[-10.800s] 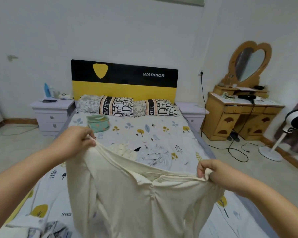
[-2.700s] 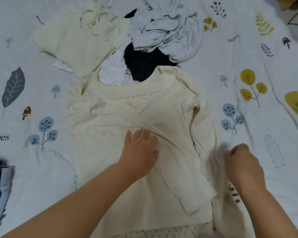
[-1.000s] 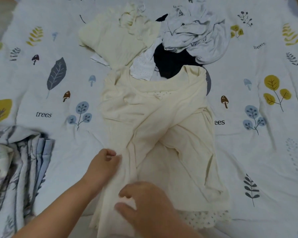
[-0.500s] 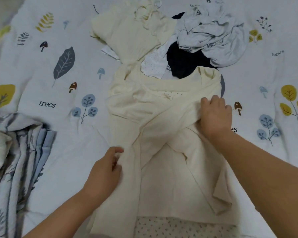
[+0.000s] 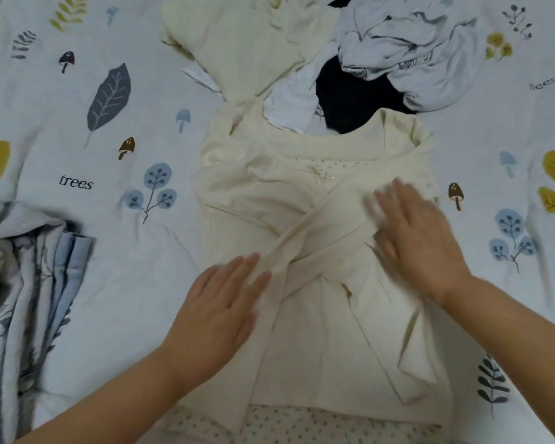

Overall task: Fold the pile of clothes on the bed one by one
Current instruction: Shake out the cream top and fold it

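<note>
While both hands are lying flat on it with fingers spread and nothing pinched, the cream-coloured long-sleeved knit top (image 5: 314, 283) is resting face up in the middle of the white bedsheet printed with leaves, mushrooms and trees (image 5: 116, 283), its two sleeves crossing over the chest. It is looking thin, soft and limp, so I judge it is weighing little, creasing easily and sliding under a palm rather than holding a fold by itself; taking it at the hem corners or the shoulder seams seems the surest grip. The left hand (image 5: 218, 312) is pressing the lower left edge, the right hand (image 5: 420, 238) is smoothing the right sleeve, slightly blurred. A dotted lace-like trim (image 5: 302, 424) is showing below the hem. Just beyond the collar, touching it, the unfolded pile (image 5: 350, 65) is waiting: cream fabric, white dotted cloth, something black, a crumpled pale grey garment. A striped blue-grey quilt (image 5: 23, 283) is bunching at the left edge.
</note>
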`<move>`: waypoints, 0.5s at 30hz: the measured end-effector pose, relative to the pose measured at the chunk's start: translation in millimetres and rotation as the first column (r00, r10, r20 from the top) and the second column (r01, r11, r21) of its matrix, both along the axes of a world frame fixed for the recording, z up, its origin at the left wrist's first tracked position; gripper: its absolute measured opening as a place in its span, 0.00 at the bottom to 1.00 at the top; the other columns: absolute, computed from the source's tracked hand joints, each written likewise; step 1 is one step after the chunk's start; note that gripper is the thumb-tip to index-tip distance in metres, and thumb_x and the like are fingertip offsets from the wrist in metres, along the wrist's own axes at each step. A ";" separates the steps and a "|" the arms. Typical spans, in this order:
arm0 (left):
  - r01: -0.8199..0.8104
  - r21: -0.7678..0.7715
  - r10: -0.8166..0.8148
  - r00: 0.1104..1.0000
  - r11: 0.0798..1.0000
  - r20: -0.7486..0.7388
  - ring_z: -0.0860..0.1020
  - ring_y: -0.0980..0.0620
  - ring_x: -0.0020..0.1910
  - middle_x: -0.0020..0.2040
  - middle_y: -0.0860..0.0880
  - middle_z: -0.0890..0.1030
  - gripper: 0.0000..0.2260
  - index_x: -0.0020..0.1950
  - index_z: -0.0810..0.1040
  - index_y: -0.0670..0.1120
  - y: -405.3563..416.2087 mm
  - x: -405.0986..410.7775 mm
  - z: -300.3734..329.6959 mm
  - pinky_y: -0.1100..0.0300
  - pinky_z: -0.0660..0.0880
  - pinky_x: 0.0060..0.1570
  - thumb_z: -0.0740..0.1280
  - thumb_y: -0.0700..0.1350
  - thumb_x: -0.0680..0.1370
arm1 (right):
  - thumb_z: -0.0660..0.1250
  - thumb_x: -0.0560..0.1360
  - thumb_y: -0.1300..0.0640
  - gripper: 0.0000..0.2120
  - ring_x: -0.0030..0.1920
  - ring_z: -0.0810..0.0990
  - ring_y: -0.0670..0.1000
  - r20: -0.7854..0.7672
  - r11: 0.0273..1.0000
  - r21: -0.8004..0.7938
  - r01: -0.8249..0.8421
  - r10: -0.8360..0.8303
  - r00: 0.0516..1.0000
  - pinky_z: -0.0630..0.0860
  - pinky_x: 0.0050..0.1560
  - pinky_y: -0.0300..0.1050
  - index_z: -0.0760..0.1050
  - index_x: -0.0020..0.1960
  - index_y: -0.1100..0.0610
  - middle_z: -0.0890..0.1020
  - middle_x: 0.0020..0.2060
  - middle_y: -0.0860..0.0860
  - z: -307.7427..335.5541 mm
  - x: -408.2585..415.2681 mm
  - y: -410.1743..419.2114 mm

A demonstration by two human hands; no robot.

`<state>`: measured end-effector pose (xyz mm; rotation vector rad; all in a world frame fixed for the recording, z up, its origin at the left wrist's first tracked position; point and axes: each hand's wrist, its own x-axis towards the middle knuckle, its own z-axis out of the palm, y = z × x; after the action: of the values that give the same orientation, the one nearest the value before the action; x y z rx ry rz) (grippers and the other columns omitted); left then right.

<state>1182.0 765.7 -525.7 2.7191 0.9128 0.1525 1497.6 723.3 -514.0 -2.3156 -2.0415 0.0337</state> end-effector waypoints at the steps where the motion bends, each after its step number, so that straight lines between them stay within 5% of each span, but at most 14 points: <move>1: 0.097 0.006 -0.097 0.992 0.995 -0.085 0.63 0.46 0.70 0.71 0.44 0.67 0.22 0.71 0.64 0.48 -0.6 -5.4 -8.2 0.49 0.59 0.66 0.54 0.51 0.78 | 0.56 0.74 0.55 0.25 0.64 0.71 0.68 0.020 0.997 -0.056 -0.057 0.059 0.998 0.71 0.58 0.65 0.68 0.69 0.62 0.70 0.66 0.66 -11.3 -2.7 -13.8; 3: 0.210 -0.025 -0.210 0.950 0.977 -0.230 0.57 0.48 0.74 0.73 0.48 0.64 0.22 0.74 0.60 0.51 3.4 -16.1 -20.8 0.49 0.53 0.70 0.48 0.55 0.81 | 0.53 0.75 0.55 0.24 0.61 0.75 0.66 -0.033 0.987 -0.138 -0.080 0.076 0.997 0.72 0.56 0.64 0.71 0.66 0.62 0.74 0.64 0.64 -21.0 -5.9 -38.8; 5: 0.231 -0.060 -0.238 0.930 0.971 -0.281 0.58 0.49 0.73 0.74 0.49 0.64 0.23 0.74 0.60 0.52 10.9 -22.1 -23.3 0.52 0.51 0.70 0.43 0.57 0.82 | 0.63 0.71 0.62 0.21 0.60 0.76 0.64 -0.044 0.992 -0.110 -0.068 0.063 0.997 0.69 0.58 0.59 0.74 0.64 0.63 0.76 0.62 0.63 -16.0 -7.3 -60.9; 8: 0.201 -0.109 -0.224 0.932 0.974 -0.284 0.62 0.50 0.71 0.73 0.47 0.65 0.23 0.72 0.65 0.51 14.6 -25.6 -10.1 0.56 0.52 0.70 0.44 0.57 0.81 | 0.71 0.59 0.75 0.34 0.62 0.75 0.61 -0.106 0.988 -0.107 -0.108 0.097 0.990 0.70 0.61 0.54 0.74 0.64 0.60 0.75 0.63 0.61 -4.8 -10.0 -98.0; 12: 0.171 -0.191 -0.215 0.947 0.967 -0.239 0.59 0.50 0.73 0.75 0.47 0.61 0.25 0.73 0.64 0.53 -2.4 -47.4 1.3 0.57 0.51 0.70 0.51 0.61 0.79 | 0.58 0.75 0.49 0.26 0.72 0.62 0.53 -0.202 0.953 -0.230 -0.199 0.153 0.967 0.60 0.69 0.45 0.64 0.72 0.53 0.65 0.72 0.55 13.4 -15.4 -151.8; 15: 0.223 -0.202 -0.272 0.926 0.954 -0.264 0.54 0.49 0.75 0.77 0.48 0.57 0.33 0.76 0.58 0.53 -20.7 -69.4 3.1 0.56 0.52 0.69 0.55 0.68 0.75 | 0.59 0.69 0.31 0.42 0.74 0.57 0.54 -0.154 0.881 -0.386 -0.273 0.230 0.961 0.52 0.71 0.45 0.59 0.75 0.54 0.59 0.75 0.55 17.6 -20.1 -181.6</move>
<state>1112.6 745.0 -522.6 2.7069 0.6053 -0.3656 1477.6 541.7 -496.4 -2.1602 -2.4572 0.6346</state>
